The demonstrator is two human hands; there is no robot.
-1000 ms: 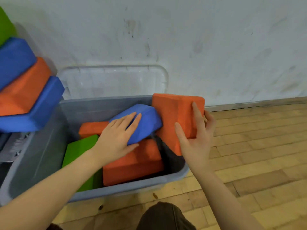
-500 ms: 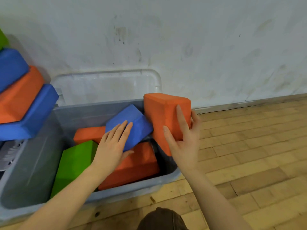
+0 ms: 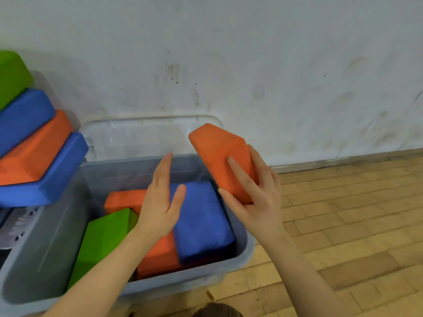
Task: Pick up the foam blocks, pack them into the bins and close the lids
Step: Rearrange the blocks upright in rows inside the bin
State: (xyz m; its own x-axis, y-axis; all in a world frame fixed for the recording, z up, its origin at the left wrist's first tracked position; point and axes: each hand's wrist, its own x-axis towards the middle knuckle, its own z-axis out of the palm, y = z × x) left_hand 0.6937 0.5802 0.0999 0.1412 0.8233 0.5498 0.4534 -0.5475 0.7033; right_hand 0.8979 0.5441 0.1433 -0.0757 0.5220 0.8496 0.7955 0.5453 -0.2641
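Note:
A grey plastic bin [image 3: 242,251] stands on the floor against the wall. Inside it a blue foam block [image 3: 203,223] lies flat on an orange block [image 3: 158,257], with a green block [image 3: 100,241] at the left and another orange block [image 3: 123,199] behind. My right hand [image 3: 254,202] grips a tilted orange block [image 3: 219,154] above the bin's right rear corner. My left hand [image 3: 160,202] hovers over the bin with straight fingers, holding nothing.
The bin's clear lid [image 3: 142,136] leans upright against the white wall behind it. At the left a stack of blue, orange and green blocks [image 3: 34,152] sits on something mostly out of view. Wooden floor [image 3: 343,225] lies to the right.
The blue block has dropped flat into the bin and my left hand has lifted off it. My right hand has raised and tilted the orange block out of the bin.

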